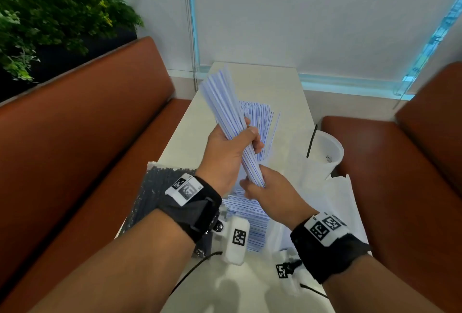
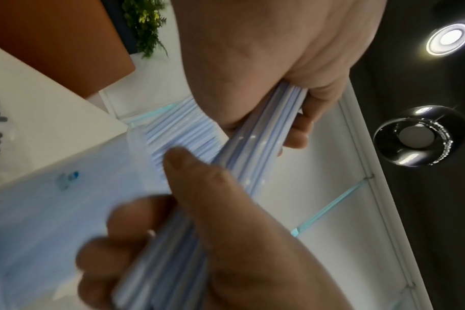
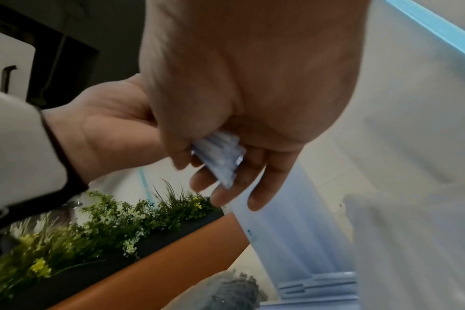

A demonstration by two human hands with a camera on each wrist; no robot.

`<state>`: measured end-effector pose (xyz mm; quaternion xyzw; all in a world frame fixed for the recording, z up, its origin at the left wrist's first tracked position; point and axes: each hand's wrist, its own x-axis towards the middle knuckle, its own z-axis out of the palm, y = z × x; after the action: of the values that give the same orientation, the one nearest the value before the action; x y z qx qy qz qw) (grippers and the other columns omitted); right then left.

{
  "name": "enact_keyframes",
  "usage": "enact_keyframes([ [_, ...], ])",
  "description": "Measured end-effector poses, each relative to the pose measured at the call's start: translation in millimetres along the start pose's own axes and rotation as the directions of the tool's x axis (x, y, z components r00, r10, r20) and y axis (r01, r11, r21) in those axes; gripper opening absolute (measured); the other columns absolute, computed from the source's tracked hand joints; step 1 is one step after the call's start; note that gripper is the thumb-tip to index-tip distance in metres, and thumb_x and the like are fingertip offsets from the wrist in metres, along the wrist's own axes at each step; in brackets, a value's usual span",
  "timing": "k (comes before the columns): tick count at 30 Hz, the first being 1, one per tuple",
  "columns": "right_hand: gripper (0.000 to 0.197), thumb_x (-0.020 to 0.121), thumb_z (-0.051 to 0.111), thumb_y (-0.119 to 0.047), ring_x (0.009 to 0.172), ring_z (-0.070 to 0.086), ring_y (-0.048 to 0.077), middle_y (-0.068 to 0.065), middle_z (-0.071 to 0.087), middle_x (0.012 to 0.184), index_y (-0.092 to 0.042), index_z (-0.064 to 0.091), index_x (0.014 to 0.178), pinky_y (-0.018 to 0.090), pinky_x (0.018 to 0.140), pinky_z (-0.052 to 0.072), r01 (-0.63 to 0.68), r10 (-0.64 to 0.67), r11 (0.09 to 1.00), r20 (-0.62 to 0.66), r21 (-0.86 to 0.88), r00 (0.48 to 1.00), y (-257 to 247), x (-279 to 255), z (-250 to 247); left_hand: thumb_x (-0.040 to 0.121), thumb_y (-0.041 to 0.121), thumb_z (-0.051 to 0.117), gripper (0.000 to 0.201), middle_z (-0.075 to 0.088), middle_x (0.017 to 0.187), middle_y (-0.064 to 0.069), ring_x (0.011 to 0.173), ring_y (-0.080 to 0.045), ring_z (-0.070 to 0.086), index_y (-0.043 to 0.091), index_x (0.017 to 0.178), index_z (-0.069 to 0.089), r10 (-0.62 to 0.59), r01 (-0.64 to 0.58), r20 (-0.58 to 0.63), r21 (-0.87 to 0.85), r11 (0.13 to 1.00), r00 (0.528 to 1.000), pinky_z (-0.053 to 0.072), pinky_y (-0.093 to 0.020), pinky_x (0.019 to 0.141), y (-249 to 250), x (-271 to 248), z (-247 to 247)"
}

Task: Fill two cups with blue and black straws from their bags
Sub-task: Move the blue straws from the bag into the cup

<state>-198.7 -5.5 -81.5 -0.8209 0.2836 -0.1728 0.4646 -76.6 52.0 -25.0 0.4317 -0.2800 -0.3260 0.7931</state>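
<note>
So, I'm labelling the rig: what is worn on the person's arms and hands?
Bare forearms, no sleeves or gloves. Each wrist wears a black strap topped by a white plate with black square-code markers. A white coded camera block hangs under the left wrist, trailing a black cable.

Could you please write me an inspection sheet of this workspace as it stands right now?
Surface: pale table between two brown benches, largely covered.
Job's things: bundle of blue straws held above the table; bag of blue straws below it; bag of black straws on the left; white cup on the right with one black straw in it; second cup not made out.
Clutter: white plastic sheeting by the cup.
Grippers: left hand grips the bundle mid-length; right hand grips its lower end.
Cables: black cable trails from the left wrist unit.
Surroundings: green plants behind the left bench; white blind ahead.
</note>
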Motion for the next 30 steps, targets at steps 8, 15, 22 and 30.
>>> enact_keyframes([
  [8,0.030,0.084,0.070,-0.050,0.075,0.057,0.015,-0.009,0.056,0.088,-0.028,0.056,0.100,0.029,0.063,0.047,0.025,-0.030,0.915,-0.004,-0.403,1.000,15,12,-9,0.091,-0.002,0.055,0.016,0.057,0.065,-0.006,0.057,-0.024,0.055,0.013,0.086,0.055,0.162,-0.162,-0.009,0.041,0.986,0.987,0.050,-0.037,0.064,39,32,-9],
  [15,0.039,0.096,0.051,-0.053,0.078,0.058,0.018,-0.009,0.055,0.088,-0.036,0.042,0.130,0.032,0.060,0.039,-0.086,0.052,0.739,-0.070,-0.668,0.996,28,43,-29,0.088,0.001,0.060,0.016,0.056,0.067,-0.002,0.060,-0.017,0.055,0.014,0.084,0.052,0.330,-0.324,-0.230,0.064,0.944,0.916,0.053,-0.033,0.065,53,75,-11],
  [22,0.036,0.102,0.028,-0.060,0.077,0.059,0.021,-0.005,0.051,0.083,-0.031,0.048,0.103,0.034,0.061,0.042,-0.017,0.057,0.697,0.032,-0.717,0.998,34,59,-24,0.082,0.031,0.070,0.012,0.068,0.078,0.007,0.077,-0.017,0.067,0.028,0.078,0.059,0.365,-0.200,-0.129,0.647,0.736,0.922,0.056,-0.038,0.072,14,79,-30],
  [30,0.040,0.103,0.026,-0.061,0.082,0.058,0.023,-0.001,0.053,0.092,-0.030,0.051,0.107,0.038,0.069,0.049,-0.023,0.050,0.702,0.018,-0.712,0.999,38,57,-22,0.076,0.036,0.086,0.074,0.041,0.144,-0.006,0.134,-0.023,0.044,0.022,0.135,0.046,0.139,-0.117,0.045,0.814,0.569,0.989,0.038,-0.046,0.114,-14,82,-43],
])
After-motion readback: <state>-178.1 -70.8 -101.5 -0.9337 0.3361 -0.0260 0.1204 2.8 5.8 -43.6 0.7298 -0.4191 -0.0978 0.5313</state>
